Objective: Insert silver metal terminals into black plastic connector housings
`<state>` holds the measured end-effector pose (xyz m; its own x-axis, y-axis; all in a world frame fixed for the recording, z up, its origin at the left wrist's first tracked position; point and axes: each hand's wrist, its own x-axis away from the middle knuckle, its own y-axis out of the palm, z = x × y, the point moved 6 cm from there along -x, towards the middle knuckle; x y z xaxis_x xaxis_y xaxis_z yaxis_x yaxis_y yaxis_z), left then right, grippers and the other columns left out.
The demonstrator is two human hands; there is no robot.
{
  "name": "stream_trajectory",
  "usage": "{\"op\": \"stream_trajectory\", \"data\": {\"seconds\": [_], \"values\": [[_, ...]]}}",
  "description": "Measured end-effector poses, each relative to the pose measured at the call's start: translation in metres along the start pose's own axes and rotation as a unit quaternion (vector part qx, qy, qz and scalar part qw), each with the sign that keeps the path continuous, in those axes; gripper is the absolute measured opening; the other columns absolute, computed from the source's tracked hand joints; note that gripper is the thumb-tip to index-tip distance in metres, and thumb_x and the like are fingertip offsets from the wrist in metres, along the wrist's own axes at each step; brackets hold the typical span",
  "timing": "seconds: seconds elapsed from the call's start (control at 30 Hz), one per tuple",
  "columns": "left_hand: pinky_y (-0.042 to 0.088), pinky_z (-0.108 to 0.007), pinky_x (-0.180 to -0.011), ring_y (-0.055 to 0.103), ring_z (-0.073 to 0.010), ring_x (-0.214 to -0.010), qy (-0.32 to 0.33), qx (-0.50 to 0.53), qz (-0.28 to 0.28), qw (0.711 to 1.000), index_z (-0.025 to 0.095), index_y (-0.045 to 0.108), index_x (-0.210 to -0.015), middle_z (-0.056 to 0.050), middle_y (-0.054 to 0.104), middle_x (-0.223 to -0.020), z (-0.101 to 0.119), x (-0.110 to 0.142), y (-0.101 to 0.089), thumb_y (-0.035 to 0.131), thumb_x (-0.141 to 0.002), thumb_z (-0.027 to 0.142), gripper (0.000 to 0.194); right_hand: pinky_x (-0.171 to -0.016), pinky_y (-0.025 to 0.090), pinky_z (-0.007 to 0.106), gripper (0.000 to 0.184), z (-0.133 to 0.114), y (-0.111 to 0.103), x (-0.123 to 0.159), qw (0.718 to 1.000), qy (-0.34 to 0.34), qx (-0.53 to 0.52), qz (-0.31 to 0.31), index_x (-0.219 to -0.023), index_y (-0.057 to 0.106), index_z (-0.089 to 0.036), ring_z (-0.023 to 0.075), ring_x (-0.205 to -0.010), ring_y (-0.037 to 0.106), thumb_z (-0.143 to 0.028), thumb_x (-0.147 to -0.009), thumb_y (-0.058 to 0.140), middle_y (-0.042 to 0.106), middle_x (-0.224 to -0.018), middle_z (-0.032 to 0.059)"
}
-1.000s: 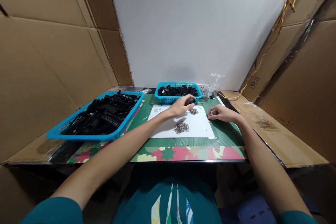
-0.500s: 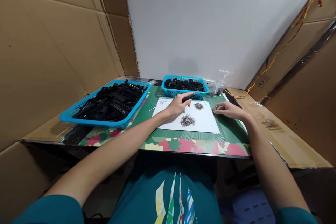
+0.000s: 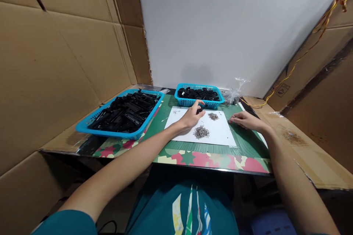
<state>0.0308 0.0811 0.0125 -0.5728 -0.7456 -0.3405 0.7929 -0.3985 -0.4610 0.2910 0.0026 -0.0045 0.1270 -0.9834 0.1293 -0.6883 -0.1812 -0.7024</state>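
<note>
My left hand is over the white sheet, its fingers closed round a small black plastic part. Just below that hand lies a pile of tiny metal pieces; a smaller pile of metal pieces is to its right. My right hand rests low at the sheet's right edge, over the green board. Its thumb and fingertips are pinched together, and anything between them is too small to make out.
A blue basket of black parts stands at the left, and a smaller blue basket of black pieces at the back. Beside the latter is a clear plastic bag. Cardboard walls flank the table; a twisted wire hangs at right.
The view has shifted, so the table sits slightly lower and farther right. My left fingers have curled in more round the black part. My right fingertips have drawn closer together.
</note>
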Motion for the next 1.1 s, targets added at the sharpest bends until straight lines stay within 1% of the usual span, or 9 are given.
{"op": "stream_trajectory", "data": {"seconds": [0.2, 0.37, 0.47, 0.53, 0.7, 0.8, 0.9, 0.97, 1.1], "values": [[0.039, -0.030, -0.073, 0.050, -0.0173, -0.076, 0.023, 0.005, -0.043, 0.999, 0.019, 0.053, -0.123, -0.002, 0.056, -0.087, 0.006, 0.001, 0.007, 0.047, -0.099, 0.031, 0.027, -0.058, 0.029, 0.027, 0.047, -0.007, 0.001, -0.002, 0.997, -0.057, 0.042, -0.011, -0.093, 0.073, -0.016, 0.0122, -0.059, 0.037, -0.061, -0.080, 0.072, 0.047, -0.061, -0.0049], [0.040, -0.029, -0.073, 0.051, -0.0162, -0.078, 0.035, -0.018, -0.038, 0.999, 0.019, 0.057, -0.123, -0.004, 0.062, -0.098, 0.013, 0.004, 0.006, 0.055, -0.095, 0.027, 0.030, -0.055, 0.026, 0.028, 0.046, -0.007, -0.001, -0.001, 0.998, -0.055, 0.026, -0.003, -0.081, 0.071, -0.016, 0.0120, -0.058, 0.037, -0.061, -0.080, 0.073, 0.046, -0.059, -0.0042], [0.041, -0.029, -0.075, 0.052, -0.0163, -0.082, 0.054, -0.006, -0.029, 0.998, 0.020, 0.057, -0.125, -0.005, 0.063, -0.105, 0.019, 0.006, 0.005, 0.056, -0.094, 0.026, 0.031, -0.053, 0.023, 0.028, 0.046, -0.017, -0.004, 0.003, 0.997, -0.063, -0.023, 0.046, -0.080, 0.068, -0.017, 0.0110, -0.057, 0.034, -0.062, -0.082, 0.073, 0.042, -0.060, -0.0052], [0.041, -0.028, -0.075, 0.051, -0.0155, -0.079, 0.066, 0.009, -0.030, 0.997, 0.020, 0.059, -0.117, -0.003, 0.062, -0.098, 0.024, 0.005, 0.006, 0.053, -0.096, 0.025, 0.023, -0.052, 0.023, 0.027, 0.045, -0.027, -0.004, 0.006, 0.990, -0.083, -0.079, 0.086, -0.081, 0.066, -0.018, 0.0103, -0.055, 0.034, -0.062, -0.082, 0.075, 0.041, -0.060, -0.0057], [0.041, -0.030, -0.082, 0.054, -0.0162, -0.087, 0.087, 0.080, -0.076, 0.990, 0.018, 0.062, -0.096, -0.003, 0.062, -0.096, 0.044, 0.006, 0.017, 0.058, -0.093, 0.026, 0.009, -0.050, 0.026, 0.027, 0.039, -0.054, 0.007, 0.005, 0.951, -0.173, -0.212, 0.143, -0.080, 0.067, -0.019, 0.0099, -0.051, 0.033, -0.055, -0.079, 0.083, 0.038, -0.056, -0.0071], [0.042, -0.030, -0.084, 0.055, -0.0167, -0.088, 0.076, 0.157, -0.105, 0.979, 0.017, 0.063, -0.094, -0.004, 0.063, -0.095, 0.054, 0.009, 0.026, 0.063, -0.091, 0.029, 0.012, -0.050, 0.027, 0.027, 0.039, -0.063, 0.015, 0.004, 0.946, -0.182, -0.213, 0.162, -0.080, 0.070, -0.019, 0.0099, -0.050, 0.033, -0.054, -0.078, 0.084, 0.039, -0.054, -0.0067], [0.039, -0.029, -0.076, 0.051, -0.0153, -0.080, 0.035, 0.212, -0.127, 0.968, 0.016, 0.064, -0.097, -0.002, 0.060, -0.086, 0.055, 0.012, 0.034, 0.063, -0.092, 0.034, 0.018, -0.049, 0.027, 0.027, 0.038, -0.070, 0.018, 0.006, 0.941, -0.187, -0.210, 0.186, -0.080, 0.072, -0.018, 0.0093, -0.050, 0.032, -0.054, -0.077, 0.085, 0.037, -0.053, -0.0076], [0.037, -0.028, -0.073, 0.049, -0.0145, -0.076, 0.026, 0.223, -0.131, 0.966, 0.016, 0.064, -0.099, -0.001, 0.058, -0.083, 0.055, 0.012, 0.036, 0.063, -0.092, 0.037, 0.022, -0.049, 0.026, 0.026, 0.038, -0.073, 0.020, 0.007, 0.937, -0.195, -0.218, 0.194, -0.080, 0.072, -0.018, 0.0088, -0.049, 0.031, -0.054, -0.076, 0.086, 0.036, -0.053, -0.0080], [0.035, -0.029, -0.072, 0.047, -0.0139, -0.075, 0.053, 0.212, -0.116, 0.969, 0.015, 0.065, -0.096, -0.001, 0.057, -0.083, 0.053, 0.011, 0.035, 0.066, -0.092, 0.043, 0.028, -0.049, 0.026, 0.026, 0.038, -0.074, 0.021, 0.008, 0.933, -0.199, -0.230, 0.193, -0.081, 0.073, -0.018, 0.0084, -0.049, 0.031, -0.053, -0.078, 0.086, 0.035, -0.054, -0.0082]]}}
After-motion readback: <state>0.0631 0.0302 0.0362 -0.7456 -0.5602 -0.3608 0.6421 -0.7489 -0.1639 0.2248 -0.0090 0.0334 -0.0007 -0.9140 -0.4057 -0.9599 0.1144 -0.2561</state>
